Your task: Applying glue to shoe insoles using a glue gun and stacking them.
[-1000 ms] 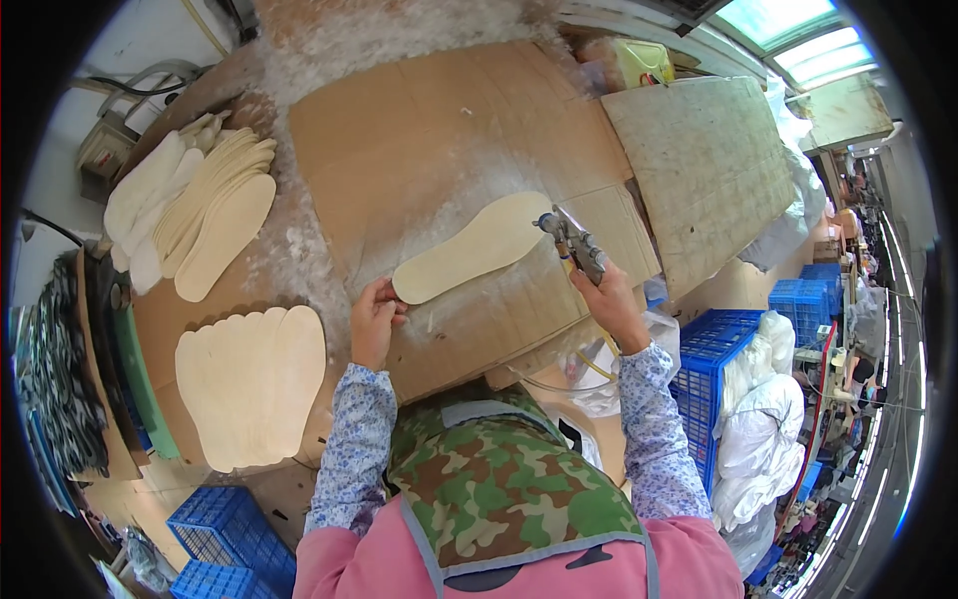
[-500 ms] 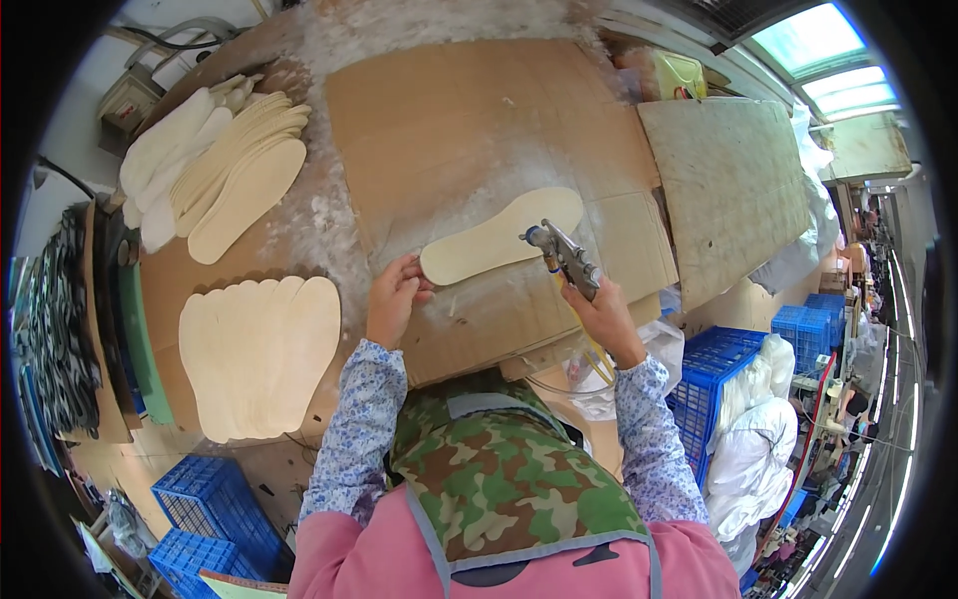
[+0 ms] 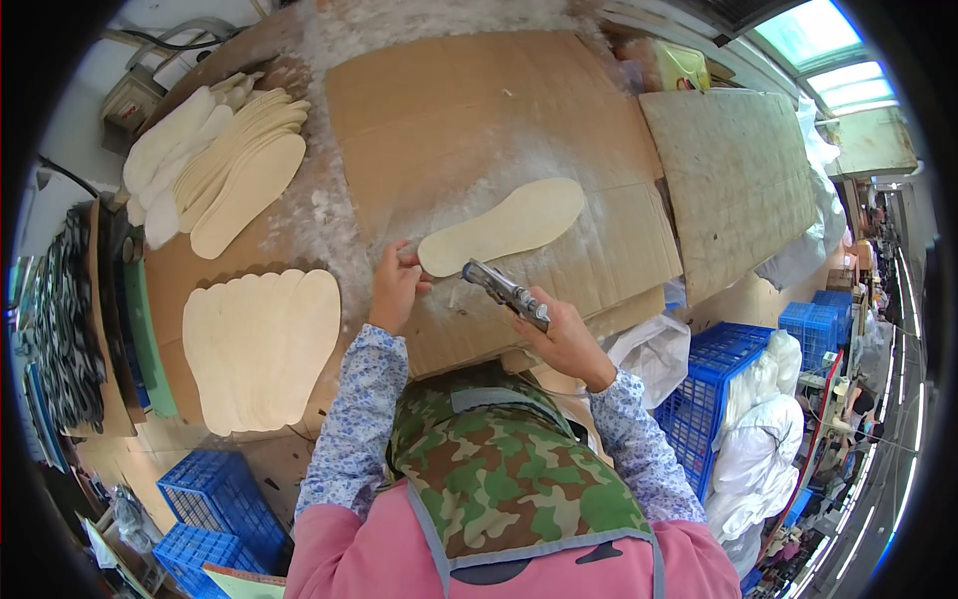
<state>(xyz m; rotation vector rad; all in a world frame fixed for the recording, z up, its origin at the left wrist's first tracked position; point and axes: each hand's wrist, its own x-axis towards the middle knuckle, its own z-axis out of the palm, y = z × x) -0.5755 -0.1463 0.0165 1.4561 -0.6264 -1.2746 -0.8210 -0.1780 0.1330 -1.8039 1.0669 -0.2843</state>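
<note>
A cream shoe insole (image 3: 509, 222) lies slantwise on a large cardboard sheet (image 3: 459, 110). At its near-left, narrower end is my left hand (image 3: 396, 285), with the fingers and thumb closed about that edge. My right hand (image 3: 567, 341) is wrapped round a metal spray gun (image 3: 507, 293). The gun's nozzle points left, just below the insole near my left hand, and does not seem to touch it. A fanned row of overlapping insoles (image 3: 261, 349) lies to the left. Farther back is a stack of more insoles (image 3: 244, 170), beside white fluffy ones (image 3: 165, 165).
A stained, thick board (image 3: 733, 190) rests to the right of the cardboard. Whitish residue coats parts of the bench. Blue plastic crates (image 3: 714, 384) with white bags stand at right, and more blue crates (image 3: 225, 499) stand at lower left. Dark patterned sheets (image 3: 65, 319) line the left edge.
The spray gun and my right hand have swung left and nearer to me, from over the insole's middle to below its narrower end. My left hand stays at that end.
</note>
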